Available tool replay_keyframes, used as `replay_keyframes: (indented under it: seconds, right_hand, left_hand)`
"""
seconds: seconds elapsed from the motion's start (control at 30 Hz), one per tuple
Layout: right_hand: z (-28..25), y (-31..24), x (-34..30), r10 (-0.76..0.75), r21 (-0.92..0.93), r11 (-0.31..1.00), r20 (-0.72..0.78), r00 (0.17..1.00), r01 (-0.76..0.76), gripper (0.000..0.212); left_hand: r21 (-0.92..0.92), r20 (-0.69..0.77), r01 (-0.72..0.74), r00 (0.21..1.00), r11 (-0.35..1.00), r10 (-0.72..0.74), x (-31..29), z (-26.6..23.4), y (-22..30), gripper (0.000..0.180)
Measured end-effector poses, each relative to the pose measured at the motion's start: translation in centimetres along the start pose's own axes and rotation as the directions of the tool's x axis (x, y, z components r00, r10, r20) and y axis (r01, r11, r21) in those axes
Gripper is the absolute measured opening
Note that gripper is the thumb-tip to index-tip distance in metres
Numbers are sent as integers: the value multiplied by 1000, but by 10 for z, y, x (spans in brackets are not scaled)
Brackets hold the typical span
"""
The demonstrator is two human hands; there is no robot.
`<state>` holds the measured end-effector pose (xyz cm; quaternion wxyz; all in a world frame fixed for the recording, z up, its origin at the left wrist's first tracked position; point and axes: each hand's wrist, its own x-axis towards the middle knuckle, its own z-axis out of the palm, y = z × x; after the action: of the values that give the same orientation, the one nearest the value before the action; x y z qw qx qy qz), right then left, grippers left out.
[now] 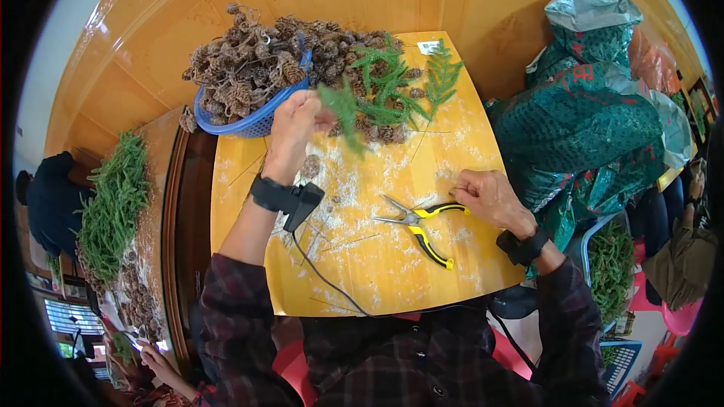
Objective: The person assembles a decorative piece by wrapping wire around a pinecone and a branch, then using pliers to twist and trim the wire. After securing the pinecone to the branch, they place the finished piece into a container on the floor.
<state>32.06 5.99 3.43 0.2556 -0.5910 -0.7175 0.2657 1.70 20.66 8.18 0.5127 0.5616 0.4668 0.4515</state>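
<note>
My left hand (296,126) is closed around a green needle sprig (343,114), which is smeared by motion. It is in front of a blue basket (256,126) heaped with brown pine cones (237,68). My right hand (494,197) has its fingers curled in a pinch low over the right of the yellow table (362,279). What they hold, if anything, is hidden. Needle-nose pliers (413,218) with yellow and black handles lie with jaws parted, one handle end right beside those fingers. More green sprigs (388,79) rest on loose cones at the back.
Green plastic sacks (581,124) stand along the table's right side. White flecks and thin wires (343,243) are scattered over the tabletop. On a side table at left lies piled greenery (117,200), with other people nearby. A black cable (324,279) runs from my left wrist strap.
</note>
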Motion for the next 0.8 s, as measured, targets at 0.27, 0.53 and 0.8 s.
replay_keyframes:
  seconds: [0.27, 0.53, 0.8]
  right_hand:
    - [0, 2, -2, 28, -15, 999, 7, 1000, -28, 15]
    - [-1, -6, 3, 28, -15, 1000, 39, 999, -27, 16]
    - [-1, -6, 4, 47, -117, 992, 41, 998, -41, 18]
  left_hand:
    - [272, 82, -132, 990, 953, 113, -20, -21, 3, 21]
    - [546, 6, -190, 975, 816, 223, -65, -71, -35, 9]
    - [701, 49, -188, 975, 688, 216, -91, -93, -40, 3]
